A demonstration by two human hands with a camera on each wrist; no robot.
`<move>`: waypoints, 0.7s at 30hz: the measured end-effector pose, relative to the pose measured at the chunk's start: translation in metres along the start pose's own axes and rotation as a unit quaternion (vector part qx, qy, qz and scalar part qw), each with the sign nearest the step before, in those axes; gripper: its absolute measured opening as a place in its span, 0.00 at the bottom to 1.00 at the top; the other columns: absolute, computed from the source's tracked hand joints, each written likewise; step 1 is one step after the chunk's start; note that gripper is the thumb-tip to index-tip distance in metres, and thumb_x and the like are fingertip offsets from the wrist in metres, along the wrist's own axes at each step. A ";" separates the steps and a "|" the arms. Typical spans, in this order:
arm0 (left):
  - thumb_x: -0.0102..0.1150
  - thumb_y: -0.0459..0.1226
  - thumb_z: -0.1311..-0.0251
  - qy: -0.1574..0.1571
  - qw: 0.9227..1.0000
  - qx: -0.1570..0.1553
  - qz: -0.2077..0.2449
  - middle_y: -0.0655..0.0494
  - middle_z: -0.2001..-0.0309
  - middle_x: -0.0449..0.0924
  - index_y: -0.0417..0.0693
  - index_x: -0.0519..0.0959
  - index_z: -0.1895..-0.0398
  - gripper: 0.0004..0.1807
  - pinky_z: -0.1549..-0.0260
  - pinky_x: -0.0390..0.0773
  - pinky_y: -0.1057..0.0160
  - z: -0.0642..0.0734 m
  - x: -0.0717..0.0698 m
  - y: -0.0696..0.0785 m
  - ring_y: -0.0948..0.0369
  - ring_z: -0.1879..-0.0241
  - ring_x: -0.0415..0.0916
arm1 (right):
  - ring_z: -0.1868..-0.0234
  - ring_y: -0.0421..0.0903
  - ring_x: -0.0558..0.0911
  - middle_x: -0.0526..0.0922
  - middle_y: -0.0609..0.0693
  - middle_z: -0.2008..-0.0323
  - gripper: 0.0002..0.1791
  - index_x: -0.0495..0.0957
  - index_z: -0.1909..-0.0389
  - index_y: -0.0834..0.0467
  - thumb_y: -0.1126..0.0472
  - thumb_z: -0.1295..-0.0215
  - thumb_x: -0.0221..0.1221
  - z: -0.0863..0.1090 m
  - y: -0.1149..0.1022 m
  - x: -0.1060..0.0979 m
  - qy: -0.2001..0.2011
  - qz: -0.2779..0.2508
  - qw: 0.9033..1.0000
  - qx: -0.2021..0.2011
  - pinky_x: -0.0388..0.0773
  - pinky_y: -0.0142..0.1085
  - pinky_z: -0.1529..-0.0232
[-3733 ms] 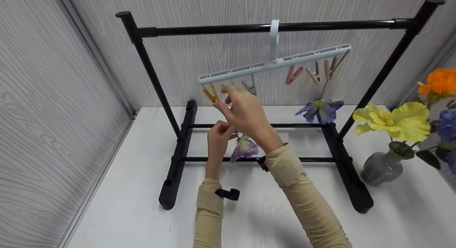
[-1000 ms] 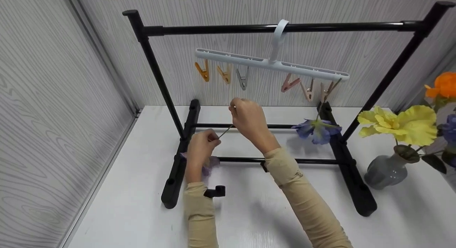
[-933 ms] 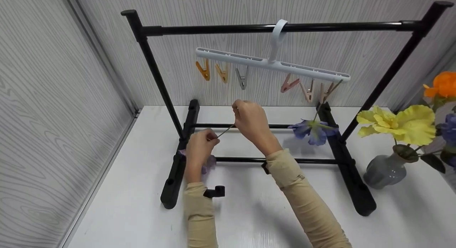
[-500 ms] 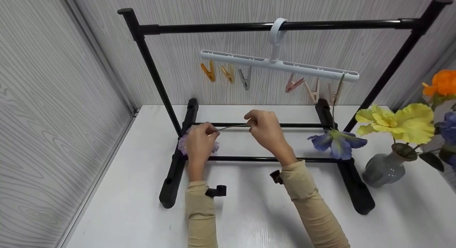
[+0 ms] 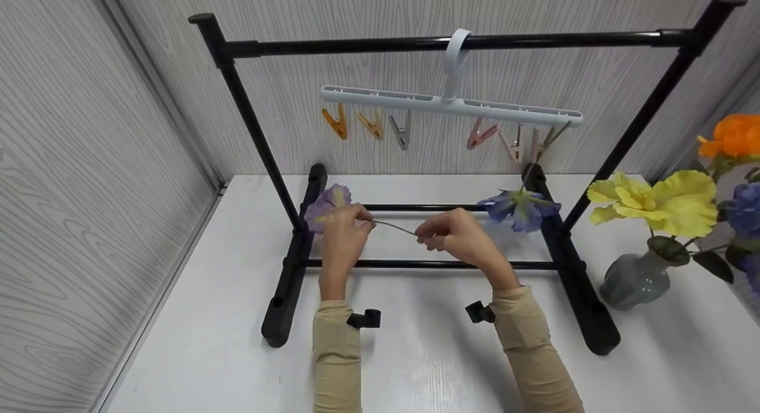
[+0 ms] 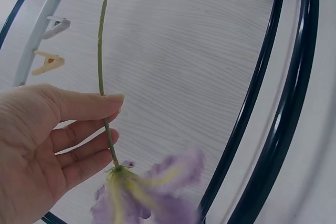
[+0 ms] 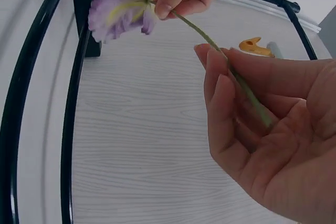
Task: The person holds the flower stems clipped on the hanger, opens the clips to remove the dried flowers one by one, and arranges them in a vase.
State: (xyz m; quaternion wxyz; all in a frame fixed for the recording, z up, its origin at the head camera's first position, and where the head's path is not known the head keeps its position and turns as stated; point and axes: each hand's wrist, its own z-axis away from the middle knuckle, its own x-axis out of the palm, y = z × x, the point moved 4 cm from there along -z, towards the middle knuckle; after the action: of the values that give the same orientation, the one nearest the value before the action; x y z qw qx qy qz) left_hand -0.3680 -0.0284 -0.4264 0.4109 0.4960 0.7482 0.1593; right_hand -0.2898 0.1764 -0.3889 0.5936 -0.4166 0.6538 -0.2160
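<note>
A light purple artificial iris (image 5: 328,206) with yellow streaks is stretched sideways between both hands, its bloom to the left. My left hand (image 5: 344,235) pinches the green stem (image 6: 101,45) just behind the bloom, between thumb and fingers. Toward the stem's other end, my right hand (image 5: 460,238) grips it with thumb and fingertips; the tip lies inside the palm in the right wrist view. Above hangs a pale blue hanger (image 5: 415,102) with several clothespins. A blue-purple flower (image 5: 522,210) hangs head down from the beige clothespin (image 5: 536,146) at the right end.
A black rack (image 5: 368,46) carries the hanger; its lower bars (image 5: 439,264) run beneath the hands. At the right stands a grey vase (image 5: 638,279) with a yellow flower (image 5: 659,202), an orange flower (image 5: 736,135) and blue ones. An orange clothespin (image 5: 336,123) hangs at the hanger's left end.
Earlier, my right hand was up at the left clothespins. It has come down and right along the stem. The purple bloom has swung up left of my left hand, and the hanger's tilt has reversed.
</note>
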 end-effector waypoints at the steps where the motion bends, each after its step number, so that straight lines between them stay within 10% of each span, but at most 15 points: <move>1: 0.72 0.24 0.49 0.000 1.000 0.008 0.003 0.48 0.67 0.86 0.39 0.85 0.72 0.06 0.54 0.80 0.49 0.000 0.001 0.000 0.48 0.60 0.84 | 0.67 0.47 0.86 0.89 0.59 0.64 0.11 0.87 0.56 0.69 0.76 0.36 0.61 0.001 0.003 0.001 -0.014 -0.013 1.000 0.004 0.82 0.34 0.66; 11: 0.69 0.20 0.49 0.014 0.999 0.018 0.038 0.43 0.60 0.83 0.38 0.83 0.71 0.08 0.46 0.76 0.46 -0.002 0.015 0.005 0.43 0.50 0.79 | 0.63 0.47 0.86 0.86 0.67 0.59 0.16 0.82 0.46 0.73 0.74 0.35 0.61 0.010 0.029 0.017 -0.078 -0.140 0.986 0.045 0.84 0.32 0.61; 21: 0.69 0.20 0.46 0.047 0.991 -0.055 0.112 0.39 0.44 0.68 0.34 0.81 0.59 0.11 0.38 0.74 0.49 -0.002 0.024 0.005 0.44 0.41 0.71 | 0.65 0.49 0.86 0.85 0.65 0.61 0.15 0.80 0.48 0.73 0.74 0.35 0.61 0.009 0.036 0.033 -0.087 -0.195 0.975 0.058 0.85 0.35 0.63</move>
State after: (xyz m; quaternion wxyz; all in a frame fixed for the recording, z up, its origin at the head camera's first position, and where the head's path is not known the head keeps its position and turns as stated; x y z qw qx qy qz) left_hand -0.3708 -0.0046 -0.4326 0.3813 0.5453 0.6964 0.2687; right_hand -0.2904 0.1721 -0.4387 0.6176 -0.5185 0.4920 -0.3282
